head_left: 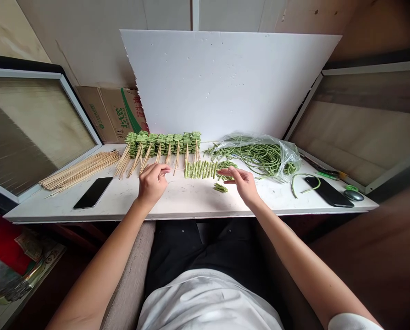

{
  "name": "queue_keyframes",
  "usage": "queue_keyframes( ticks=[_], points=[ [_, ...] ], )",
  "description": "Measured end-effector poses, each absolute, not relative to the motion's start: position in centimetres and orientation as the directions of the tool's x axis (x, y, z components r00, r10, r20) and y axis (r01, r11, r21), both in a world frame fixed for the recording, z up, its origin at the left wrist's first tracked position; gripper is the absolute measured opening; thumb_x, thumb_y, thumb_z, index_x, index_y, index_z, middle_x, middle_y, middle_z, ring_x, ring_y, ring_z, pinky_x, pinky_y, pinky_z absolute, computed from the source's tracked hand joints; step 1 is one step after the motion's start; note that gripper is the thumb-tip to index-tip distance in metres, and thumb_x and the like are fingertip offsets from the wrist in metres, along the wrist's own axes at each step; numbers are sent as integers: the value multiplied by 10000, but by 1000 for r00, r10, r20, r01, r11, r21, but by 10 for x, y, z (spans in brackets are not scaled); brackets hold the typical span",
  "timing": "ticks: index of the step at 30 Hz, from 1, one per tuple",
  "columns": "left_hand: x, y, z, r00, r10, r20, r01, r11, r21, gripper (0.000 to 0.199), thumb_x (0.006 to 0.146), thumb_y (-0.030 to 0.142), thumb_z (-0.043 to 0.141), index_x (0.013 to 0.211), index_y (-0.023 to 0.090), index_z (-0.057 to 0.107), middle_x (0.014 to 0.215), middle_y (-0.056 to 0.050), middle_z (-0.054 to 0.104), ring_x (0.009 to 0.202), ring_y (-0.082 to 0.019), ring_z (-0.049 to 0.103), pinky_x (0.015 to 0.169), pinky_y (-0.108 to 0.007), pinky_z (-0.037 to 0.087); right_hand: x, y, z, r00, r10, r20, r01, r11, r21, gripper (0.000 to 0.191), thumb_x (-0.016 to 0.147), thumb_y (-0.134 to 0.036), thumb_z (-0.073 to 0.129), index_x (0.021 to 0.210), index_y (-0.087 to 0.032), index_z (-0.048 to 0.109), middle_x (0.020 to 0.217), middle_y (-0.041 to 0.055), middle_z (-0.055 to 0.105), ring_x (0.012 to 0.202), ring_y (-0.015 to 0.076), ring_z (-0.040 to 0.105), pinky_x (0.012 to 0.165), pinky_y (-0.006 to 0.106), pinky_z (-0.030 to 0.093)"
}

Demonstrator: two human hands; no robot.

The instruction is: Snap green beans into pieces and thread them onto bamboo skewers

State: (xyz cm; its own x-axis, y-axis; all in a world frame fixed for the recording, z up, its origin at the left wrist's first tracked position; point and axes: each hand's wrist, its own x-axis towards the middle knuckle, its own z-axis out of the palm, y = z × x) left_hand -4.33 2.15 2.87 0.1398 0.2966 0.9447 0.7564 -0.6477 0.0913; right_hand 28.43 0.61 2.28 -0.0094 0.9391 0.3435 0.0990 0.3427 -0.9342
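Note:
My left hand (153,182) is closed around the bare end of a bamboo skewer (177,169). Threaded along this skewer, held level above the table, is a row of short green bean pieces (201,170). Just off the row's right end is my right hand (242,182), its fingers loosely stretched and apart; no piece shows clearly in it. Behind those fingertips lies a pile of cut bean pieces (228,165), partly hidden. A small cluster of bean pieces (220,188) rests on the table nearer to me.
Stacked bean skewers (163,139) line the back of the white table (177,201). Loose bamboo skewers (79,172) and a phone (93,192) lie left. Long beans (256,153) in a plastic bag, a black phone (329,191) and a mouse (353,195) lie right. A white board (232,82) stands behind.

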Motion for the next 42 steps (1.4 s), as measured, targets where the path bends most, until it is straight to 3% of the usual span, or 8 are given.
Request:
queue_keyframes(
  ticks=[5, 8, 13, 17, 22, 28, 34, 42],
  points=[
    [-44, 28, 21, 71, 436, 897, 781, -584, 222, 206, 946, 87, 555, 876, 195, 717, 848, -46, 795, 817, -215, 748, 776, -310, 558, 312, 26, 1, -278, 832, 479, 705, 516, -487, 257, 932, -474, 772, 907, -232, 852, 945, 125, 807, 1020, 361, 684, 870, 507, 573],
    [-44, 30, 19, 46, 478, 877, 767, -579, 276, 185, 934, 101, 561, 884, 195, 713, 834, -39, 791, 808, -211, 753, 753, -300, 546, 315, 32, -13, -369, 807, 461, 795, 531, -293, 121, 897, -340, 830, 954, -236, 855, 949, 124, 789, 1004, 362, 643, 851, 494, 546],
    [-42, 29, 18, 26, 529, 848, 761, -561, 326, 161, 930, 125, 574, 889, 197, 712, 779, -23, 771, 751, -200, 735, 725, -294, 529, 311, 32, -18, -400, 796, 454, 824, 529, -202, 118, 968, -217, 737, 919, -226, 844, 947, 118, 787, 982, 344, 627, 818, 461, 527],
    [-41, 28, 19, 22, 540, 841, 753, -562, 341, 164, 934, 129, 569, 893, 196, 712, 783, -25, 775, 758, -202, 740, 719, -292, 531, 312, 33, -16, -365, 786, 499, 800, 539, -264, 176, 1005, -242, 675, 1020, -227, 850, 972, 135, 785, 987, 356, 627, 806, 476, 529],
    [-40, 26, 20, 32, 530, 848, 734, -588, 340, 181, 934, 113, 556, 903, 196, 714, 790, -25, 778, 751, -194, 744, 715, -283, 536, 315, 35, -7, -182, 792, 583, 667, 535, -518, 267, 1024, -407, 635, 994, -240, 841, 949, 131, 778, 913, 332, 651, 821, 499, 534],
    [-32, 19, 23, 60, 517, 854, 721, -614, 321, 185, 938, 115, 549, 887, 200, 705, 797, -22, 783, 752, -194, 754, 711, -284, 541, 309, 24, 16, -36, 934, 355, 168, 356, -919, 398, 866, -622, 793, 946, -232, 783, 970, 89, 773, 865, 244, 680, 772, 383, 548],
    [-25, 12, 28, 77, 496, 865, 732, -617, 289, 183, 946, 123, 554, 875, 202, 702, 789, -22, 784, 754, -194, 758, 721, -286, 554, 294, 7, 34, -54, 970, 235, -229, 217, -949, 392, 750, -572, 917, 923, -242, 793, 980, 64, 774, 1006, 230, 711, 805, 315, 568],
    [-20, 7, 31, 94, 452, 887, 729, -638, 248, 192, 959, 114, 560, 872, 206, 704, 799, -25, 790, 756, -193, 763, 726, -285, 575, 282, -2, 36, -67, 988, 135, -375, 101, -921, 383, 720, -544, 940, 935, -258, 804, 1077, 77, 827, 1140, 271, 754, 938, 377, 617]
  ],
)
